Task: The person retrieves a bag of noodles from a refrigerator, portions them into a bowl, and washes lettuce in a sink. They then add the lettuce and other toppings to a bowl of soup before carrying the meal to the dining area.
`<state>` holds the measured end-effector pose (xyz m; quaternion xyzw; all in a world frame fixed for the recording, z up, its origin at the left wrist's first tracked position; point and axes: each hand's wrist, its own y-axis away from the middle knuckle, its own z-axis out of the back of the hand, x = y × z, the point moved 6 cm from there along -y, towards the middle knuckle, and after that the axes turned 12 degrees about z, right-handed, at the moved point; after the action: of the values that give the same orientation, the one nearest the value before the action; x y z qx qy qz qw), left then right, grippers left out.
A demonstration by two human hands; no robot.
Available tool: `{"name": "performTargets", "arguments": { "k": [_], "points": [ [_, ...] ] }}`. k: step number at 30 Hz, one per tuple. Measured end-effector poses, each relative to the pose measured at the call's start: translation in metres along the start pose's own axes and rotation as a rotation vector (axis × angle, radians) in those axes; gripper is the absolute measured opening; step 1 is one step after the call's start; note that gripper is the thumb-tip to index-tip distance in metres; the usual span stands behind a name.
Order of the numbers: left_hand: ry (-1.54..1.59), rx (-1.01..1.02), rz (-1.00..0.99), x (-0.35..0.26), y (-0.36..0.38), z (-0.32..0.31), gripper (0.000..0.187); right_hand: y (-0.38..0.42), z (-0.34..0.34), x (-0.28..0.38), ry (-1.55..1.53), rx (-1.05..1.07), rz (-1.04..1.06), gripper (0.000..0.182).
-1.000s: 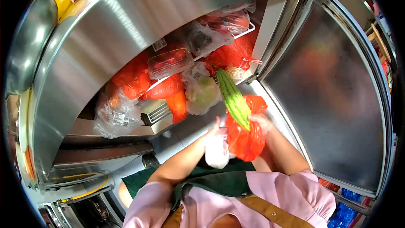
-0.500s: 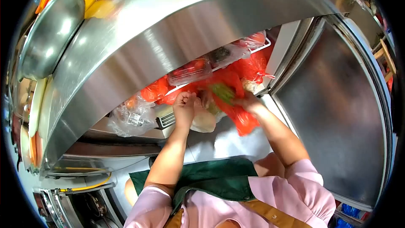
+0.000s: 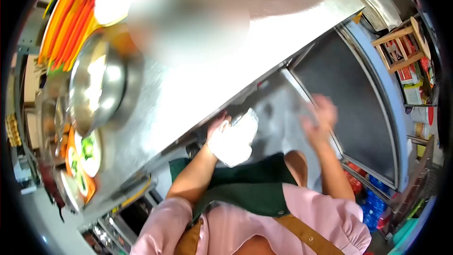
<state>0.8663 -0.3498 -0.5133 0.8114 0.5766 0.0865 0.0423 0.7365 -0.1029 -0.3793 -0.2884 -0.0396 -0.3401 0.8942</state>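
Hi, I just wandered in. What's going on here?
A person in a pink top and green apron is at a steel counter. Their left hand holds a white bundle. Their right hand, blurred, is open and empty in front of an open door below the counter; whether it touches the door isn't clear. A metal bowl sits on the counter.

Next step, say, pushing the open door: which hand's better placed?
Right, I'd say. The right hand is blurred but looks open and empty, close to the door. The left hand holds a white bag, farther away.
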Motion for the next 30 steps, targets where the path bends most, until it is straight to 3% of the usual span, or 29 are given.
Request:
{"name": "performTargets", "arguments": {
  "k": [2,3,4,6,8,10,11,15,18,22,26,28,29,30],
  "points": [
    [0.070,-0.127,0.002,0.030,0.018,-0.052,0.010,-0.004,0.133,-0.030,0.332,-0.099,-0.084,0.034],
    [-0.045,-0.242,-0.091,0.036,0.031,-0.065,0.007,0.018,0.176,-0.062,0.517,-0.120,-0.166,0.037],
    [-0.031,-0.246,-0.133,0.049,0.039,-0.098,0.007,0.047,0.201,-0.108,0.726,-0.035,-0.324,0.042],
    [0.006,-0.598,-0.291,0.066,0.067,-0.156,0.005,0.106,0.229,-0.181,0.536,0.359,-0.893,0.058],
    [0.023,-0.443,-0.348,0.071,0.092,-0.200,0.007,0.123,0.237,-0.201,0.415,0.466,-0.816,0.065],
    [-0.052,-0.175,-0.334,0.077,0.126,-0.249,0.008,0.118,0.238,-0.186,-0.003,0.453,-0.812,0.061],
    [-0.102,-0.084,-0.372,0.079,0.147,-0.278,0.010,0.126,0.231,-0.183,-0.058,0.546,-0.751,0.056],
    [-0.242,-0.126,-0.600,0.090,0.250,-0.320,0.010,0.149,0.204,-0.132,0.028,0.675,-0.524,0.055],
    [-0.296,-0.229,-0.861,0.107,0.336,-0.324,0.009,0.137,0.178,-0.058,-0.063,0.733,-0.582,0.053],
    [-0.422,-0.384,-1.178,0.154,0.461,-0.327,0.010,0.104,0.138,0.023,-0.098,0.705,-0.342,0.050],
    [-0.300,-0.434,-1.395,0.204,0.581,-0.332,0.010,0.048,0.123,0.129,-0.229,0.571,-0.132,0.046],
    [-0.279,-0.398,-1.481,0.231,0.622,-0.335,0.009,0.021,0.097,0.217,-0.497,0.500,0.125,0.044],
    [-0.284,-0.403,-1.499,0.241,0.637,-0.333,0.009,0.011,0.075,0.274,-0.703,0.474,0.352,0.044],
    [-0.288,-0.413,-1.507,0.250,0.649,-0.329,0.009,0.014,0.109,0.398,-1.061,0.736,0.172,0.037]
  ]
}}
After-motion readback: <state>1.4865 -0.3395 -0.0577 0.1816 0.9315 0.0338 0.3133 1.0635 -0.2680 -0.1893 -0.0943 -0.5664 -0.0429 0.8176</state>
